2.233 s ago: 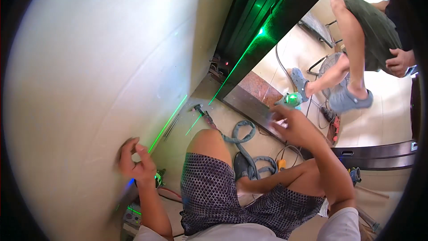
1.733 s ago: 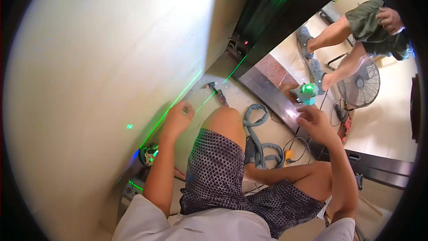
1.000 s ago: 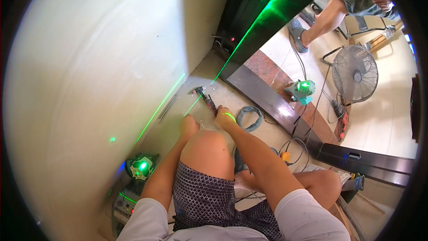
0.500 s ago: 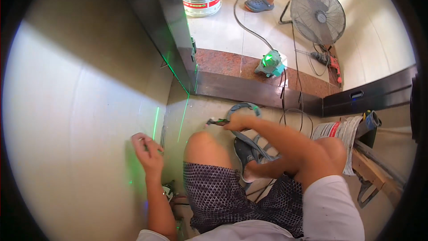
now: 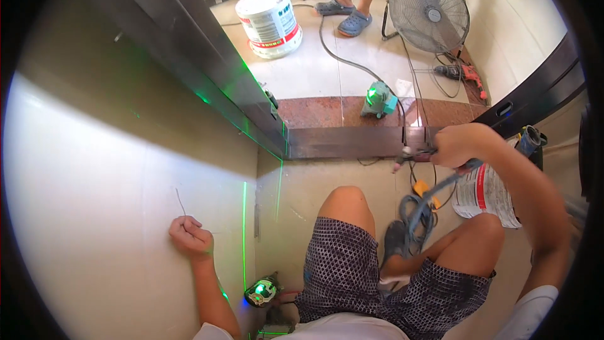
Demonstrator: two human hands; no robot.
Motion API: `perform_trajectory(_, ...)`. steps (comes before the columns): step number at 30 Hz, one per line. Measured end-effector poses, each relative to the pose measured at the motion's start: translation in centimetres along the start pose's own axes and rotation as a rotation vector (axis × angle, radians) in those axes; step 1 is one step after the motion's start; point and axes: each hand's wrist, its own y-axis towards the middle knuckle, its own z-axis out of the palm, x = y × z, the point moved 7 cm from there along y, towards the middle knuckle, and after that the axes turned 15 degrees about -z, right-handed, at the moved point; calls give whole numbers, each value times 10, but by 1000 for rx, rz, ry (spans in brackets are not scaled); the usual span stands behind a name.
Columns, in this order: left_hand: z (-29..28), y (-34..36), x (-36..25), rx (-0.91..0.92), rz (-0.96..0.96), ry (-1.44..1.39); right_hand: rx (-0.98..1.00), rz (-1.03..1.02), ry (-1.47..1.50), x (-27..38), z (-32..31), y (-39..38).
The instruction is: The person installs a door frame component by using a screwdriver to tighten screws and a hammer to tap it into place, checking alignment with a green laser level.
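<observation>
My left hand (image 5: 190, 237) is closed near the pale wall at the left, gripping a thin metal rod (image 5: 180, 201) that points up from the fingers. My right hand (image 5: 462, 145) is raised over the dark metal door sill, closed around a welding torch (image 5: 409, 157) with a pinkish nozzle tip. A grey-blue hose (image 5: 440, 189) runs down from the torch to coils beside my foot. Beyond the sill stands a teal laser level (image 5: 379, 101), glowing green. Green laser lines (image 5: 244, 233) fall on the wall and floor near my left forearm.
A dark metal frame (image 5: 333, 142) crosses ahead of my knees. Beyond it are a white bucket (image 5: 267, 22), a floor fan (image 5: 431, 12), a red drill (image 5: 465, 75) and another person's legs and clogs (image 5: 355, 23). Another bucket (image 5: 481, 195) stands at my right; a power tool (image 5: 261, 289) lies left.
My right hand has carried the welding torch and hose up and right, away from my knee. My left hand has moved slightly down and left. The view has shifted, showing more background.
</observation>
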Motion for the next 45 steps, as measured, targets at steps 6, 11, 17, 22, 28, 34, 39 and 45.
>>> perform_trajectory(6,-13,6,-4,42,53,159,-335,-308,912,42,47,97)
perform_trajectory(11,-18,5,-15,50,-24,244,-166,-737,1509,108,30,67)
perform_trajectory(17,-41,9,-21,-130,-58,213,67,-1052,1581,180,32,49)
perform_trajectory(22,-136,57,-96,-264,-134,152,8,-1391,1690,211,-5,22)
perform_trajectory(28,-163,105,-160,-417,158,702,-197,-1549,1418,235,11,59)
perform_trajectory(34,-142,107,-156,-396,81,679,-568,-1331,1068,244,133,249)
perform_trajectory(39,-170,96,-159,-370,84,840,-128,-938,1308,243,124,158)
perform_trajectory(45,-156,102,-172,-381,113,876,-45,-1024,1385,254,91,110)
